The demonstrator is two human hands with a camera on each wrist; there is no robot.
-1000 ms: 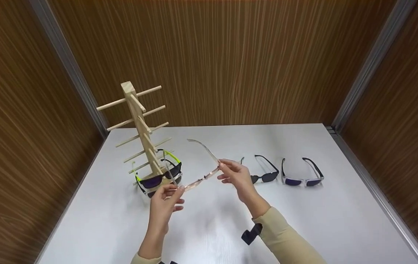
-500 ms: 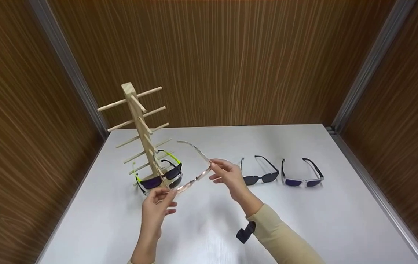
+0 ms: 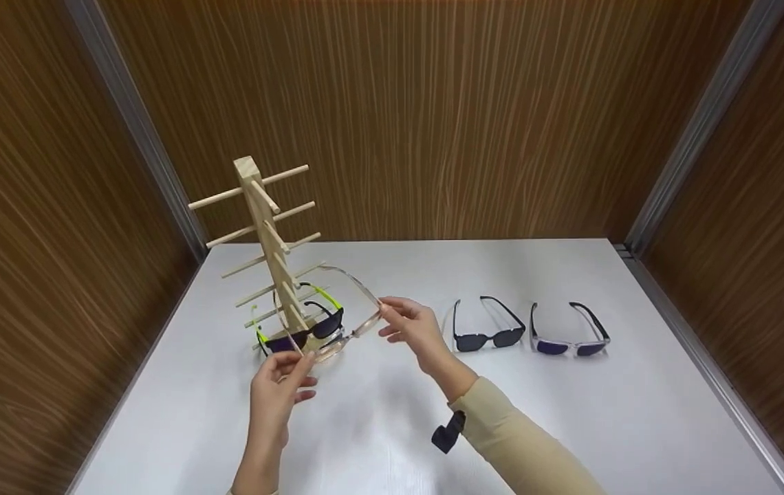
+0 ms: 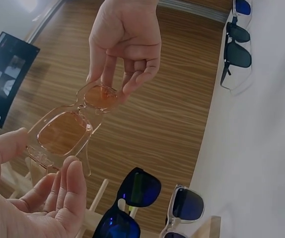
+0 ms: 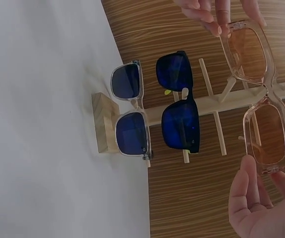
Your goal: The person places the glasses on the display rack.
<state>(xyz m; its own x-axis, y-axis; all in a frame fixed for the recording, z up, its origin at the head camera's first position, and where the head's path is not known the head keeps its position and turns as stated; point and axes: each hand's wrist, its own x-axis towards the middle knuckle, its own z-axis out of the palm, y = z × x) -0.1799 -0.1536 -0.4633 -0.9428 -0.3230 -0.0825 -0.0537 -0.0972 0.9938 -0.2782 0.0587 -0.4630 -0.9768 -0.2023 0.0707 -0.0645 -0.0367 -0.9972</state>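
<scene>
Clear-framed sunglasses with orange-tinted lenses (image 4: 65,133) are held up in the air, temples spread toward the wooden display stand (image 3: 269,240). My left hand (image 3: 275,388) pinches one end of the frame between thumb and fingers, and my right hand (image 3: 414,333) pinches the other end. Behind them, low on the stand, hang black sunglasses with yellow-green temples (image 5: 178,101). Just below those is a clear-framed pair with blue lenses (image 5: 131,134), mostly hidden in the head view. In the right wrist view the orange lenses stand in front of the stand's bare pegs.
On the white table (image 3: 378,440) to the right lie black sunglasses (image 3: 488,339) and clear-framed sunglasses with dark temples (image 3: 571,348), both unfolded. Wood-grain panels (image 3: 433,124) enclose the table at the back and sides. A dark screen-like panel (image 4: 8,74) shows in the left wrist view.
Both hands have carried the orange-tinted sunglasses left, toward the stand, so they now overlap its lower part in the head view. The sunglasses on the table stay put.
</scene>
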